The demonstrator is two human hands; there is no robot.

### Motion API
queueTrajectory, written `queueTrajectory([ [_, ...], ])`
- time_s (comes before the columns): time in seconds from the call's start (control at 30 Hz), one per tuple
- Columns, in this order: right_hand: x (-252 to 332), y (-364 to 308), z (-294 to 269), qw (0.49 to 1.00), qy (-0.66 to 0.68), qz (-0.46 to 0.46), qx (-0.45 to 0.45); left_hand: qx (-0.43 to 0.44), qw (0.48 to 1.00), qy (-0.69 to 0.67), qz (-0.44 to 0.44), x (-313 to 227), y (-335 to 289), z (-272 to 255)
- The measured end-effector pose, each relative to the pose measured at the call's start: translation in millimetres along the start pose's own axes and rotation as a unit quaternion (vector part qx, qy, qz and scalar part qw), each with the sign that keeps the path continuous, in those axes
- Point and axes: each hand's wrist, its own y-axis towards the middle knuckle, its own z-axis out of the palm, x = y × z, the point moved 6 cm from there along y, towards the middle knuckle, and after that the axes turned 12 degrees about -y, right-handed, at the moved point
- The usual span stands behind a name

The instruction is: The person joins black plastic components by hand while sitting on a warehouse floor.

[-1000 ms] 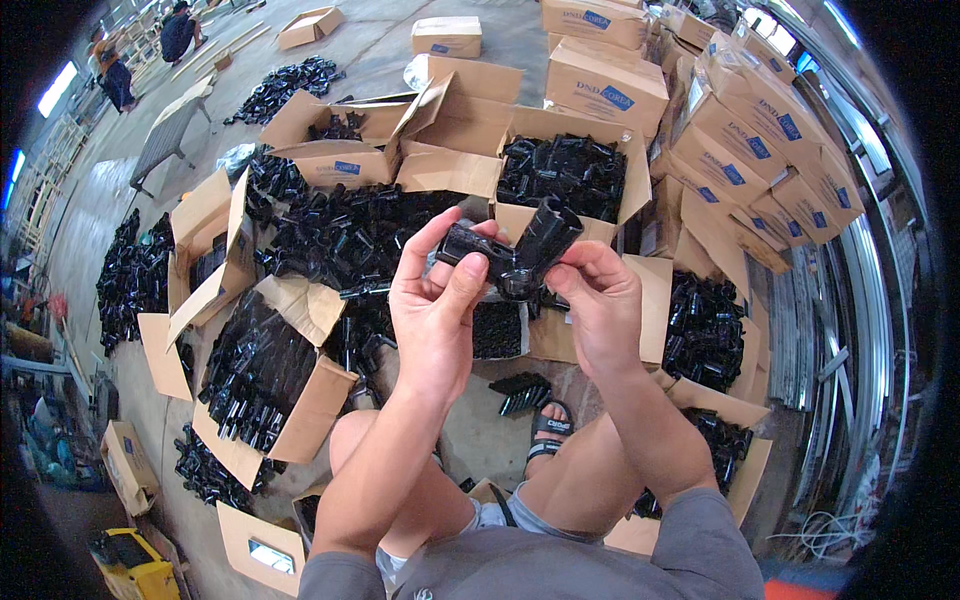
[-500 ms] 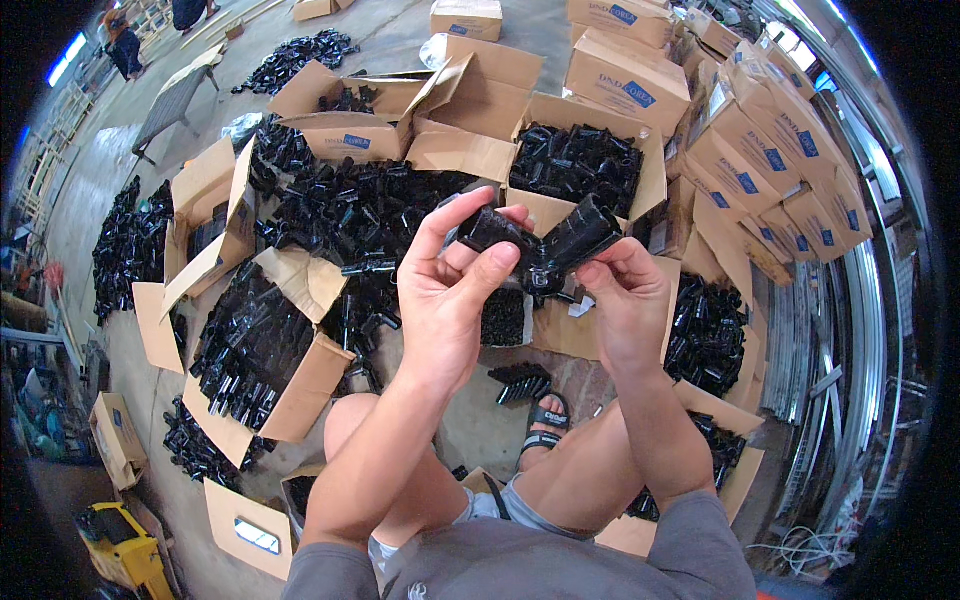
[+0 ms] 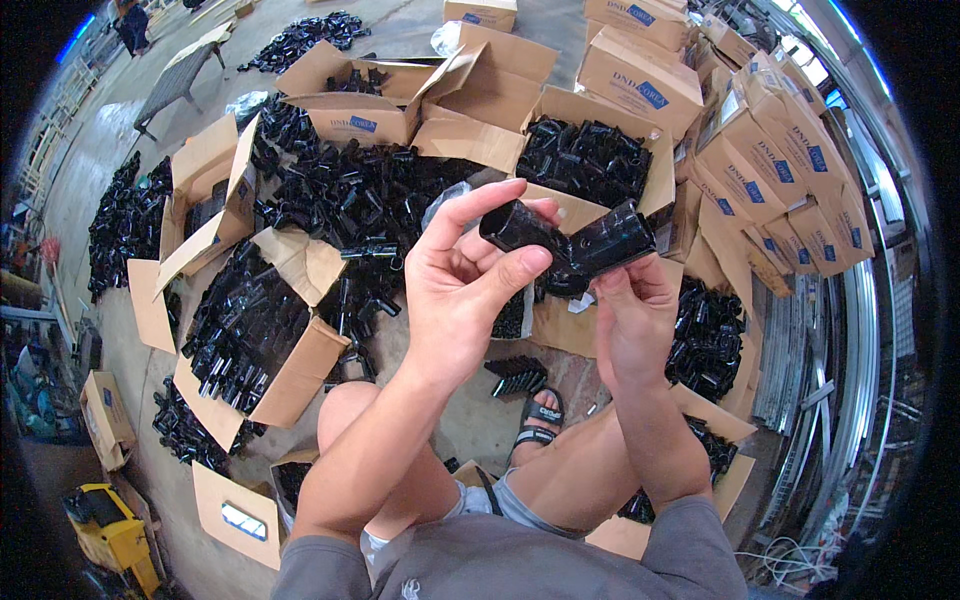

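Held up over my knees is a glossy black pipe fitting [image 3: 612, 240] with two short round sockets set at an angle, like a V. My left hand [image 3: 462, 275] is closed round its left socket, thumb in front and fingers behind. At the underside of the right socket, my right hand [image 3: 638, 315] pinches with thumb and fingertips; whether something small also sits in that pinch is hidden. Below the hands, a small group of black fittings [image 3: 517, 376] lies on the floor. An open carton [image 3: 660, 165] full of similar black pieces stands just beyond my hands.
Loose black fittings [image 3: 330, 205] are heaped beyond my left hand. Another open carton [image 3: 300, 375] of them leans at the left. Sealed cartons [image 3: 765, 160] are stacked at the right, beside long metal profiles [image 3: 850, 400]. A yellow tool case [image 3: 110, 530] stands at lower left.
Both hands and the fitting have shifted slightly right. The fitting has turned, showing more of the left socket's opening, and my right fingertips now sit lower under the right socket.
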Motion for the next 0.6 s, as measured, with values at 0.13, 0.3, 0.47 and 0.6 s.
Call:
queueTrajectory([
  [0.13,-1.4,1.3,-6.0,1.000,-0.015,-0.011,0.011,0.023,1.000,0.011,-0.002,-0.2,-1.0,-0.7],
  [0.3,-3.8,-3.6,6.5,0.996,0.076,0.027,0.044,0.056,0.998,0.001,0.014,-5.7,-2.4,5.9],
  [0.47,-6.1,-6.2,0.1,0.996,0.077,0.030,0.042,0.095,0.991,0.078,0.057,-14.8,-3.3,14.8],
  [0.6,-2.8,-6.8,6.8,0.995,0.037,0.077,0.049,0.185,0.902,0.331,0.208,-23.3,-4.2,24.8],
])
